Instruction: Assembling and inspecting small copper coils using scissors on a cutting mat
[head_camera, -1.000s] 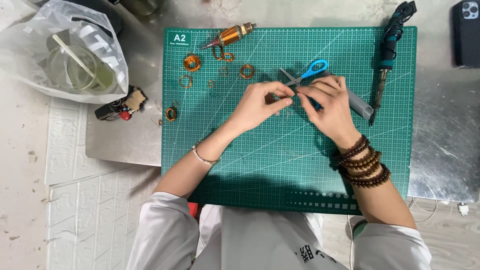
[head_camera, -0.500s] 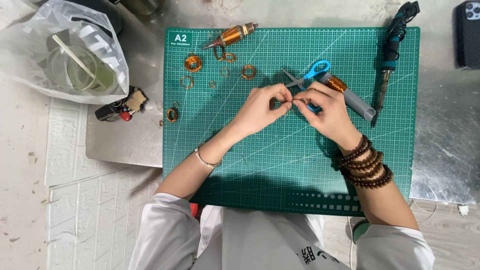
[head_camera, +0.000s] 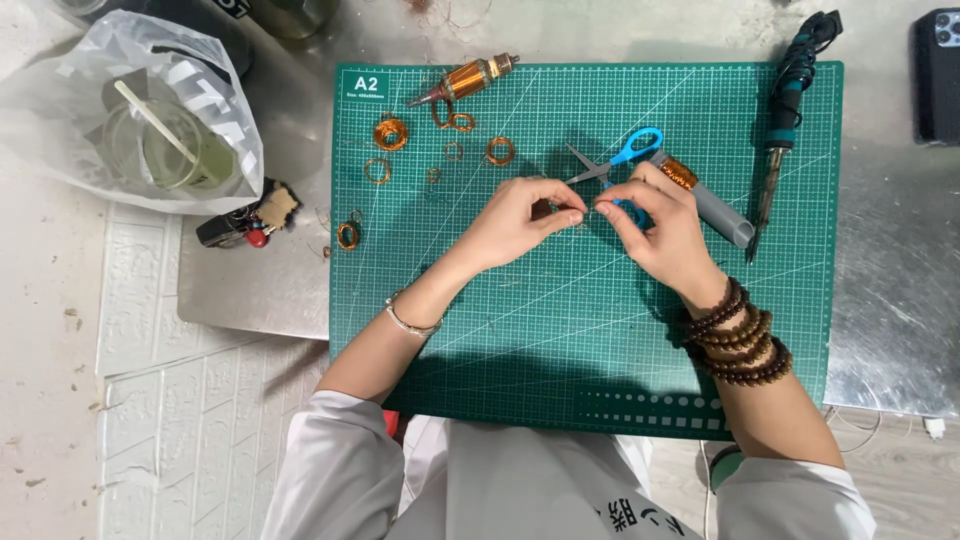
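Barely shifted since a second ago: both hands still meeting fingertip to fingertip over the middle of the mat (head_camera: 520, 330), perhaps drawn a touch closer together. Left hand (head_camera: 520, 215) with thumb and forefinger pinched at the meeting point, other fingers curled. Right hand (head_camera: 655, 225) likewise pinching with thumb and forefinger, remaining fingers folded over the blue scissors (head_camera: 620, 160) lying just behind. Between the fingertips, something very fine, probably a strand of wire (head_camera: 590, 208); too small to tell for certain. Dark bead bracelets (head_camera: 740, 335) stacked on the right wrist, thin bangle (head_camera: 412, 322) on the left.

Just beyond the right hand, grey tube (head_camera: 715, 205) with a copper winding at one end, lying slantwise on the mat. Further right, soldering iron (head_camera: 780, 130) along the mat's edge, tip pointing down. At the mat's upper left, small copper coils (head_camera: 392, 132) scattered well apart from the hands, and a wound rotor (head_camera: 468, 78) at the top edge. Off the mat to the left, lighter (head_camera: 235, 225) and a plastic bag (head_camera: 60, 110) holding a cup. Phone (head_camera: 938, 75) at the far right corner.
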